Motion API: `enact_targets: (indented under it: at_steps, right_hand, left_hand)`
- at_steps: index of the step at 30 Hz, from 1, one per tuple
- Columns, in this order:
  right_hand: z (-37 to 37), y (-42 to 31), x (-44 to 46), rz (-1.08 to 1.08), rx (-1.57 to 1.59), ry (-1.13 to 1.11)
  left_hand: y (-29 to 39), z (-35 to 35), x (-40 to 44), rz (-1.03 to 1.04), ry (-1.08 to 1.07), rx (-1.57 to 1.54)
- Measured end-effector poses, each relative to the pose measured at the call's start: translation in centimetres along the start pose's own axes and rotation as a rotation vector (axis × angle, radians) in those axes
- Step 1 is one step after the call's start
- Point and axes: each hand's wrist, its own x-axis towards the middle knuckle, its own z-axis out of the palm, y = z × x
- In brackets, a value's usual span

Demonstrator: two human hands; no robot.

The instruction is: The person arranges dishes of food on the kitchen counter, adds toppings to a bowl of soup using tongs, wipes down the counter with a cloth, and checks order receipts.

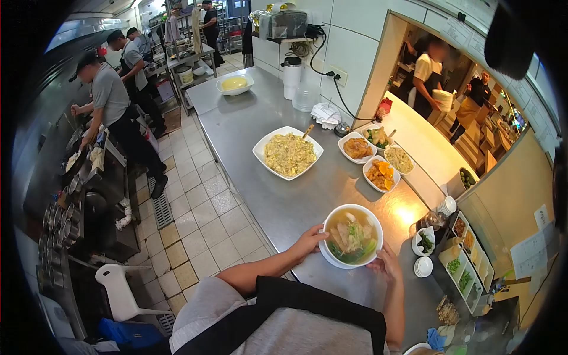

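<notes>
A white bowl of soup (351, 236), with clear broth, pale meat slices and green leaves, is between my two hands at the counter's near side. My left hand (310, 242) grips its left rim with the thumb near the edge. On the right, my right hand (387, 264) holds the lower right side, its fingers partly behind the wall. Whether the base touches the steel counter (269, 204) I cannot tell. Farther up stands a square white bowl of fried rice (288, 154) with a spoon in it. Several small filled dishes (380, 174) are grouped to its right.
A bowl of yellow liquid (235, 84) stands at the far end, near a white tumbler (291, 77). Garnish trays (467, 267) and small white bowls (423, 266) are at right. Beyond the serving window (426, 139) are people. Cooks (115, 97) work at left; a white chair (121, 290) is behind.
</notes>
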Motion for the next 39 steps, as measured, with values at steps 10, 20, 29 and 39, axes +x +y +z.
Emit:
enact_targets:
  at_steps: [10, 20, 29, 39]
  right_hand:
    - [-0.3, -4.1, 11.2, 0.115, -0.143, -0.251]
    - [5.5, -15.3, 16.7, 0.006, -0.766, 0.071]
    - [31.3, -37.8, 31.4, -0.911, -1.538, 0.359]
    - [50.7, -53.8, 53.1, -1.024, -1.350, 0.792]
  left_hand:
    - [-0.4, -4.0, 1.1, -0.033, 0.068, -0.004]
    - [11.3, -21.4, 3.1, 0.028, -0.181, 0.153]
    - [21.4, -40.5, 16.5, 0.347, 0.336, 0.425]
    - [23.7, -42.8, 23.4, 0.629, 0.427, 0.667]
